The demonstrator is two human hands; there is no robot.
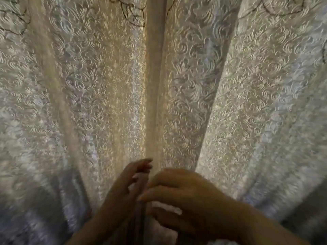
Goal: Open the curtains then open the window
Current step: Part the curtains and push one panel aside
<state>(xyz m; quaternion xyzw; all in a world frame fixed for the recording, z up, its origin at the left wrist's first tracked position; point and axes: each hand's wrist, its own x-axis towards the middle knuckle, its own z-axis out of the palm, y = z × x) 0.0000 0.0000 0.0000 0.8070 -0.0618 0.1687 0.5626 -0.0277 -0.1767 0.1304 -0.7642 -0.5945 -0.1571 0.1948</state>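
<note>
Both hands (159, 197) meet at the closed curtains' (106, 85) centre seam.

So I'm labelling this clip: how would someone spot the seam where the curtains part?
Lace curtains fill the view. Both hands, left hand and right hand, meet at bottom centre; above them rises the seam, a plain, unpatterned strip between swirl-patterned panels.

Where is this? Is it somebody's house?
Probably a room at home, right by a window: two lace curtains glow with daylight, and the left hand and right hand meet at their middle gap.
</note>
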